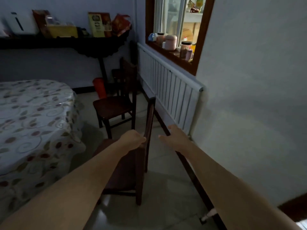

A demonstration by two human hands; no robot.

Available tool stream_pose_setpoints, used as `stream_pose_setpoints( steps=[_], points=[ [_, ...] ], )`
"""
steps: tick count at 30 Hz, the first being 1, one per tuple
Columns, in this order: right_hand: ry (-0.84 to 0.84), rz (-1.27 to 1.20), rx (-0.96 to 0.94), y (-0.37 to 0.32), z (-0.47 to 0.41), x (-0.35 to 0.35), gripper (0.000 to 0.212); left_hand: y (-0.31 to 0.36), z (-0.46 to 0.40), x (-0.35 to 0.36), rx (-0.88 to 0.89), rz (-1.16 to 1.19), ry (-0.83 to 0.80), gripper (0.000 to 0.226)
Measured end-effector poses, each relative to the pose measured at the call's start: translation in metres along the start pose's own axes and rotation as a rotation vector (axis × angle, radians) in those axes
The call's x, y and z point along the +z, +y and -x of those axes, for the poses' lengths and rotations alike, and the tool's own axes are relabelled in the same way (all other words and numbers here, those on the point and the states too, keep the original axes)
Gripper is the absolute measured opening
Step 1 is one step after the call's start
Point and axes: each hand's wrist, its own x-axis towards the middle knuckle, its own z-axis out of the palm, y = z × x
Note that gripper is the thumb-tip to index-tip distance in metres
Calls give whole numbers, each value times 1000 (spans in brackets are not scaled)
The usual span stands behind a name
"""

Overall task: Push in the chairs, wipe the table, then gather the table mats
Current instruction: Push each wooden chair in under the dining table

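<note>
On chair back [150,117], left hand [132,139].

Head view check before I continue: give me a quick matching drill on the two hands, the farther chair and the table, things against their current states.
Things:
1. left hand
2. right hand
3. farther chair
4. table

States:
A. covered by a floral cloth
B. grips the near chair's back
C. open, beside the chair back
D. standing away from the table

Pairs: 1-B, 2-C, 3-D, 4-A
</note>
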Motion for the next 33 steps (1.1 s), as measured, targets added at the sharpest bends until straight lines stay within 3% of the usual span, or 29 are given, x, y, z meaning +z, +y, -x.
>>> stream_pose_setpoints(
  steps=[5, 14, 19, 25, 33],
  points=[
    [-131, 83, -85, 21, -79, -36, 55, 25, -49, 26, -107, -11, 89, 20],
    [-364, 191, -277, 19, -181, -25, 71, 41, -110, 36, -273, -148, 145, 26],
    [-271, 440, -470, 16, -217, -3, 71, 34, -147, 42, -248, -133, 114, 31],
    [-142, 774, -842, 18, -254, 4, 48, 30, -169, 45, -298, -289, 51, 26],
    [-292, 856, -1113, 27, -309, 17, 31, 39, -176, 49, -466, -370, 98, 34]
  ],
)
